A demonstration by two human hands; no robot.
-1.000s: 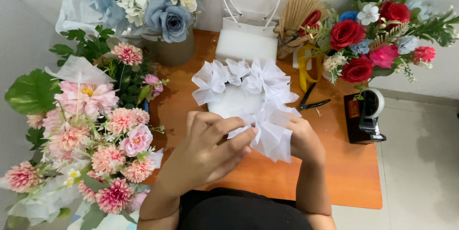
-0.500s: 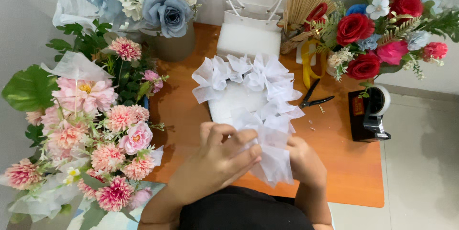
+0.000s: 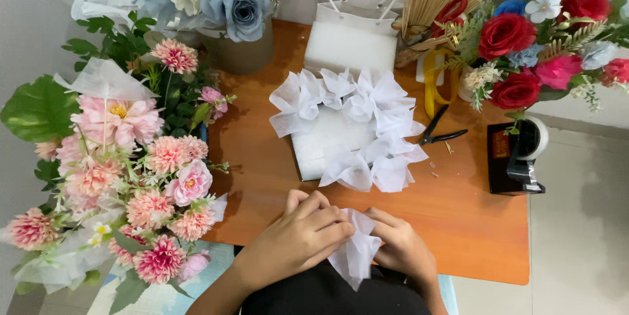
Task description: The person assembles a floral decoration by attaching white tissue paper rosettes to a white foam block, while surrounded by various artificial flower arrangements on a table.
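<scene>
Head view: left hand (image 3: 298, 240) and right hand (image 3: 403, 246) both pinch-gather a white mesh square (image 3: 357, 253); judged next, seating it on the ruffled foam block (image 3: 331, 135).

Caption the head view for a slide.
Both hands, left hand and right hand, pinch white mesh fabric beside ruffled foam block.

Light: bright, even and diffuse, seemingly from overhead.
Shadows: soft and short, under the white ruffled piece (image 3: 350, 131) and beside the pliers (image 3: 440, 130) on the orange table (image 3: 472, 223).
Glare: none harsh; the white fabric (image 3: 357, 253) between the left hand (image 3: 298, 240) and right hand (image 3: 403, 246) nears overexposure.
Focus: sharp at centre.
Edges: mild wide-angle stretch; pink flowers (image 3: 118, 177) slightly soft.
</scene>
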